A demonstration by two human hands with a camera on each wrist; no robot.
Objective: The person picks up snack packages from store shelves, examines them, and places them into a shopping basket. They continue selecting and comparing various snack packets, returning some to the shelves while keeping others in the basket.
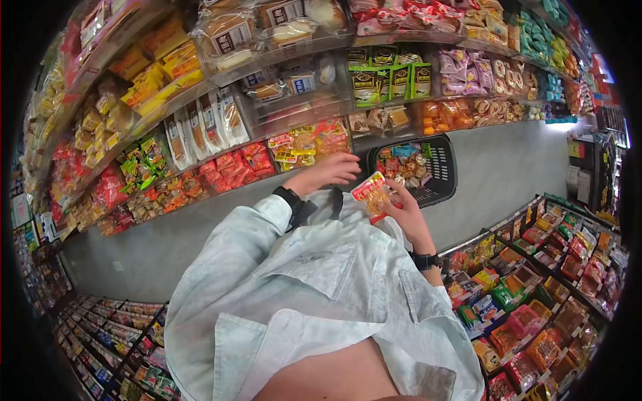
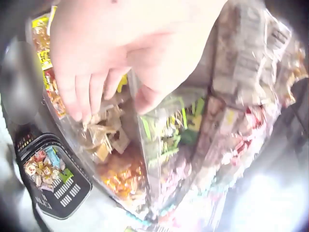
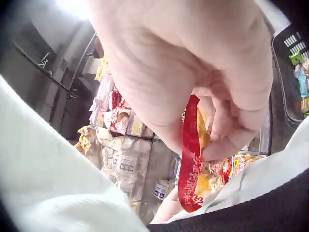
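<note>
Packet [image 1: 372, 194] sits pinched in the fingers [image 3: 224, 149] of the right hand [image 1: 409, 215], left hand [image 1: 329, 172] relaxed nearby.

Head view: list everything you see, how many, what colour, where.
Tiered shelves: several, greyish, across the top.
Flat plastic snack packet: one, red and white, centre.
Slotted plastic basket: one, black, below the shelves.
Small wrapped sweets: several, mixed colours, inside the basket.
Upright flat pouches: several, green and black, middle shelf.
Other snack packages: too many to count, multicoloured, shelves and both lower corners.
Smooth floor: one, grey, below shelves.
Collared cloth shirt: one, pale green, lower centre.
Strap wristbands: two, black, both wrists.
Left hand: one, bare, before the shelves, holding nothing.
Right hand: one, bare, gripping the snack packet.
</note>
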